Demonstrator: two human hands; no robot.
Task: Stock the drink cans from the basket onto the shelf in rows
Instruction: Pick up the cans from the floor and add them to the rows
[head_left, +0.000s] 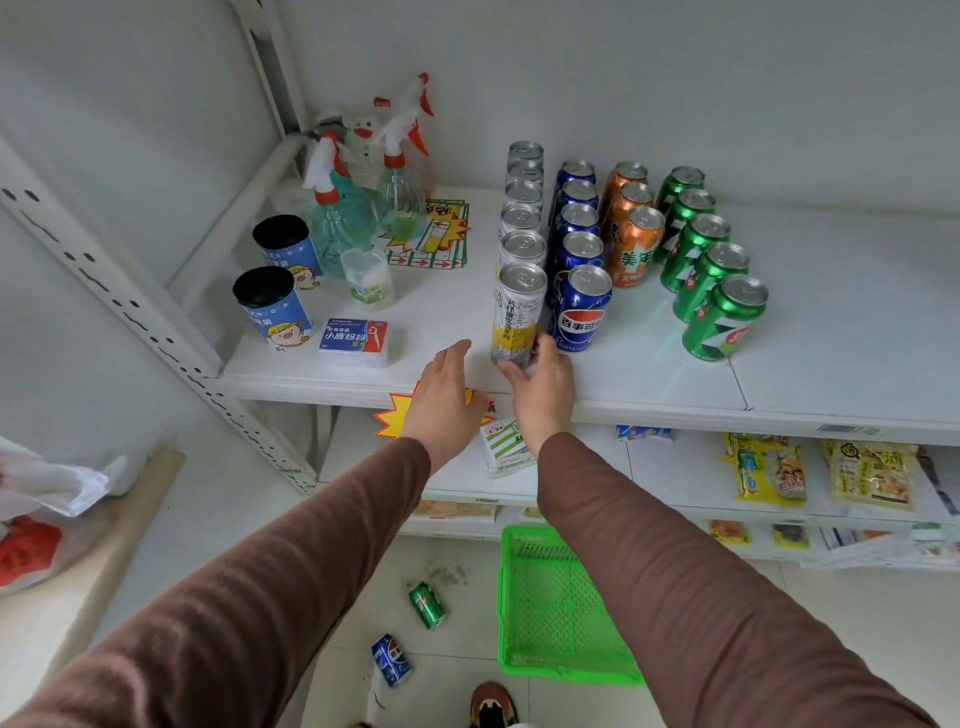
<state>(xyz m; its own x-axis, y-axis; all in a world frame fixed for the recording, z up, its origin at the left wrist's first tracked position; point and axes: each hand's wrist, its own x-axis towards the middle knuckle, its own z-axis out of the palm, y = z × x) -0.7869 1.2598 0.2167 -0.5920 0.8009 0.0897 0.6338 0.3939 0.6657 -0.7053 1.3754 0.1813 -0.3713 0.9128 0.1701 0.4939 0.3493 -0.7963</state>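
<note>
Four rows of cans stand on the white shelf (457, 312): tall silver-and-yellow cans, blue cola cans (579, 309), orange cans (631, 247) and green cans (722, 319). My right hand (540, 384) grips the base of the front silver-and-yellow can (517, 317), which stands at the front of its row. My left hand (447, 395) hovers beside it over the shelf edge, fingers relaxed, holding nothing. The green basket (558, 608) lies on the floor below with nothing in it. A green can (427, 605) and a blue can (392, 660) lie on the floor.
Spray bottles (337, 218), two black-topped blue tubs (272, 306), a small clear cup and a blue floss box (353, 338) fill the shelf's left part. Snack packets (769, 470) lie on the lower shelf. A plastic bag (36, 519) sits at the left. My shoe shows at the bottom.
</note>
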